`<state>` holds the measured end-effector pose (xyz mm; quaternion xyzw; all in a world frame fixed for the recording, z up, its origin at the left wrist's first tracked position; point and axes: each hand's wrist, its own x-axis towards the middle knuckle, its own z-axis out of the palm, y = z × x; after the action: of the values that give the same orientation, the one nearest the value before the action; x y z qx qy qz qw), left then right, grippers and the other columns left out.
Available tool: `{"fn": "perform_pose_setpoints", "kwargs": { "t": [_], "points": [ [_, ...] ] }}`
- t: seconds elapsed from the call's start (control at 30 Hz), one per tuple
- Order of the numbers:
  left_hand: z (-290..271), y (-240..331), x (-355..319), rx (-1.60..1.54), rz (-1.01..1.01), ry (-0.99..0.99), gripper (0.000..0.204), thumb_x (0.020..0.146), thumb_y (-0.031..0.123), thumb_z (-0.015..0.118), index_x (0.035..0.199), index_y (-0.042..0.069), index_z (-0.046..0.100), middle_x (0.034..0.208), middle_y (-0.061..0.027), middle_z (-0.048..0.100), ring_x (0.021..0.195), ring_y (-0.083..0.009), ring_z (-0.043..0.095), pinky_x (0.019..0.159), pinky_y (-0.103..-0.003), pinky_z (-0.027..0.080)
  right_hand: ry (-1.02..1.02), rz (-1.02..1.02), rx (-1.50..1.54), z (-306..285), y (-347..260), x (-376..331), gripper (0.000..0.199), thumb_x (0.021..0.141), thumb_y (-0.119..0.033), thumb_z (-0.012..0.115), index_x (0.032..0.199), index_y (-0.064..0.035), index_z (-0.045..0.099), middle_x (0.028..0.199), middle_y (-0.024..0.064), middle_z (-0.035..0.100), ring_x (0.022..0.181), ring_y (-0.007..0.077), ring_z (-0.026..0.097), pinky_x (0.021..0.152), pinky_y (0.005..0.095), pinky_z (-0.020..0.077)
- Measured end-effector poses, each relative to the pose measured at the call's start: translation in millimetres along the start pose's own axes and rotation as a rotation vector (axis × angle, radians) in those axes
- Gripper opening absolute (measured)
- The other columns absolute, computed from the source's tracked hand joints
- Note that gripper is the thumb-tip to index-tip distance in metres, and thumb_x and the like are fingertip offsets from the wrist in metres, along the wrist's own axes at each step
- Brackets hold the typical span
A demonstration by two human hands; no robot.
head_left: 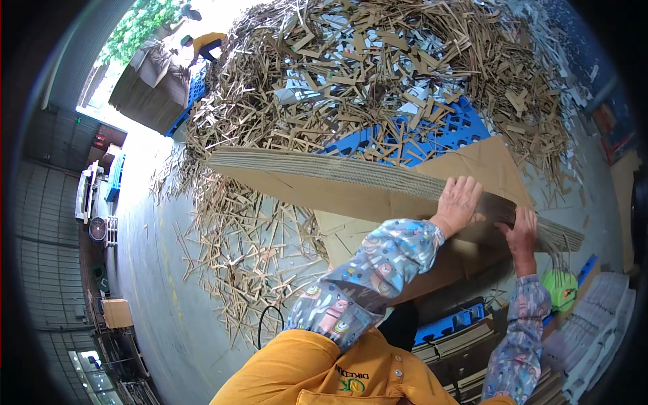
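A thick stack of flat brown cardboard sheets [324,187] stands tilted across the view in front of me, its layered edges facing up. My left hand [460,202] is laid over the top edges right of the middle, its fingers bent over the far side. Close by on the right, my right hand [522,233] grips the same stack, with the thumb on the near face and the fingers over the top. Thin cardboard strips hang from the stack's right end. Beneath it lies a larger flat cardboard sheet [489,165]. Both forearms wear patterned sleeve covers.
A big heap of cardboard scraps [263,101] spreads ahead, partly over a blue plastic pallet [445,131]. Another person [206,44] bends near stacked cardboard [152,91] at the far left. A bright green round object [560,290] and bundled grey sheets [601,324] are at right.
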<state>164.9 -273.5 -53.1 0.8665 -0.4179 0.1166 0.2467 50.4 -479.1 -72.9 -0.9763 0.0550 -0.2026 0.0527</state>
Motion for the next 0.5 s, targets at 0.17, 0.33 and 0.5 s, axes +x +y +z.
{"fn": "perform_pose_setpoints", "kwargs": {
  "t": [0.17, 0.33, 0.5],
  "points": [
    [3.6, 4.0, 0.3, -0.047, -0.036, -0.007, 0.063, 0.055, 0.046, 0.083, 0.096, 0.009, 0.053, 0.093, -0.0076, 0.049, 0.096, -0.0254, 0.049, 0.087, -0.038, 0.038, -0.014, -0.052, 0.027, -4.3, -2.6, -6.2, 0.042, 0.064, -0.027, 0.080, 0.086, -0.0043, 0.053, 0.085, 0.0143, 0.055, 0.089, 0.0364, 0.053, 0.084, 0.0466, 0.0422],
    [24.1, 7.3, -0.1, -0.057, 0.028, 0.191, 0.069, 0.052, 0.047, 0.082, 0.101, 0.007, 0.054, 0.097, -0.0109, 0.050, 0.096, -0.0299, 0.050, 0.085, -0.044, 0.039, 0.083, -0.203, -0.015, -9.9, -0.8, -9.7, 0.020, 0.065, -0.007, 0.068, 0.077, -0.0052, 0.052, 0.081, 0.0132, 0.055, 0.085, 0.0337, 0.055, 0.091, 0.0464, 0.0447],
    [15.9, -14.8, 5.3, 0.123, 0.041, 0.062, 0.028, 0.071, 0.021, 0.062, 0.096, 0.011, 0.056, 0.092, -0.0091, 0.053, 0.093, -0.0274, 0.054, 0.082, -0.042, 0.040, -0.028, -0.006, 0.177, -60.2, -116.6, -8.3, 0.018, 0.076, -0.016, 0.067, 0.072, -0.0107, 0.051, 0.071, 0.0112, 0.055, 0.071, 0.0337, 0.056, 0.067, 0.0438, 0.0440]
  ]
}}
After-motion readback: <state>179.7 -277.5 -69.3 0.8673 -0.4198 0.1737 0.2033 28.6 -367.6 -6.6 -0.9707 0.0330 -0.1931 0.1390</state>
